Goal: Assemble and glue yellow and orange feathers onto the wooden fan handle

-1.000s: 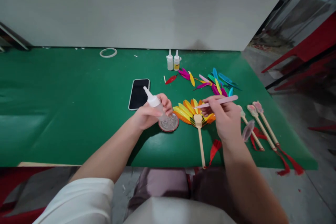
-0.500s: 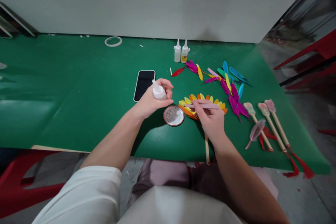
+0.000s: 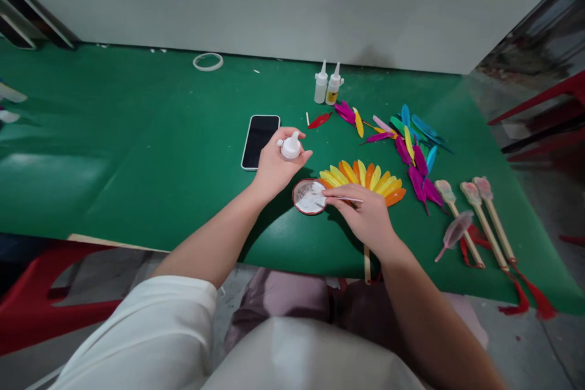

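Observation:
My left hand [image 3: 280, 161] is closed round a small white glue bottle [image 3: 291, 146] with a nozzle cap, held above the table beside a phone. Between the fingers of my right hand [image 3: 363, 213] is a pair of tweezers [image 3: 345, 198], its tip over a shallow round dish [image 3: 311, 196] with a red rim. Small silvery bits lie in that dish. Just behind my right hand spreads a fan of yellow and orange feathers [image 3: 365, 173]. Its wooden handle [image 3: 367, 265] points towards me, partly hidden by my hand and forearm.
A phone [image 3: 260, 141] lies left of centre. Two glue bottles [image 3: 327, 85] stand near the wall. Loose coloured feathers [image 3: 414, 152] are scattered to the right. Several wooden handles [image 3: 478, 219] with red tassels lie at the right. A clear ring [image 3: 208, 61] rests at the back.
My right hand has moved the tweezers from the feather fan left to the dish. The bottle in my left hand has changed its tilt. The whole view has shifted slightly.

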The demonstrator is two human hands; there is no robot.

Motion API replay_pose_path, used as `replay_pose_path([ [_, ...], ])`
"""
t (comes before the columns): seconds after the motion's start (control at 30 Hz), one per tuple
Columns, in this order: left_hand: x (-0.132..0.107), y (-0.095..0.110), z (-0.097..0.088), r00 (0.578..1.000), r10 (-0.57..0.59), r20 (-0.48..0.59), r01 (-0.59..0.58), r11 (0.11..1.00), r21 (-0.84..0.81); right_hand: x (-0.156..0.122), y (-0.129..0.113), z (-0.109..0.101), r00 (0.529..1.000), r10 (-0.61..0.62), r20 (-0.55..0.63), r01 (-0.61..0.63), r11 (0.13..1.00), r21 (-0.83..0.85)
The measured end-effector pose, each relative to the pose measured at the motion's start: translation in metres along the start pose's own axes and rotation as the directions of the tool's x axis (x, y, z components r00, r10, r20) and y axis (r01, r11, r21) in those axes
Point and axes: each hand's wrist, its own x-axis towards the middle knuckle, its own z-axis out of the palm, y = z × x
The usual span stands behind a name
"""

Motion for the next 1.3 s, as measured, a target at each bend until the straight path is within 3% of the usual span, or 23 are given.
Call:
replay_pose_path([
  [0.47,-0.001,0.003,0.001,0.999,-0.022,-0.027,0.023,0.999,0.026,-0.004,0.003,0.019,0.995,-0.006,0.095,0.012,0.998,-0.067],
  [0.7,-0.002,0.0,0.002,1.0,-0.013,-0.018,0.014,0.998,0.062,-0.003,0.003,0.019,0.993,-0.051,0.103,0.061,0.994,-0.091],
  [1.3,-0.005,-0.001,0.002,0.999,-0.002,0.04,-0.002,0.993,0.121,-0.003,0.007,0.022,0.992,-0.011,0.125,0.024,0.994,-0.104],
])
